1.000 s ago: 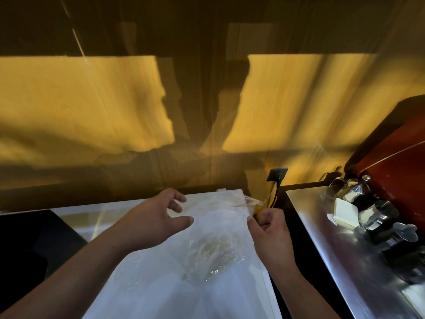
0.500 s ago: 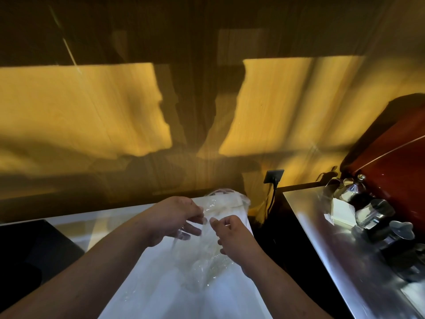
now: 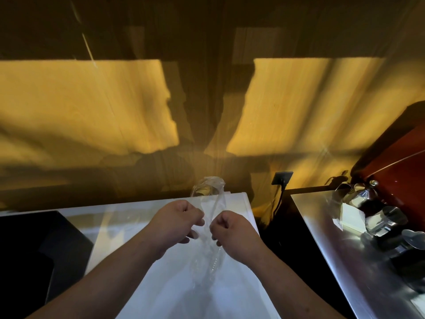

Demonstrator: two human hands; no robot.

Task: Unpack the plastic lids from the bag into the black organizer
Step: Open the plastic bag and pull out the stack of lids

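A clear plastic bag stands upright over the white counter, its bunched top rising above my fists. My left hand grips the bag's left side and my right hand grips its right side, knuckles close together. Faint glints of clear plastic lids show inside the lower part of the bag. A black organizer sits at the left edge of the counter, mostly in deep shadow.
A wooden wall with sunlit patches rises behind the counter. A wall socket with a cable sits beside a dark gap. To the right, a steel counter holds metal jugs, a white box and a red machine.
My hands have come together from being spread apart and now pinch the bag between them. The bag has gone from lying wide to being gathered narrow and upright.
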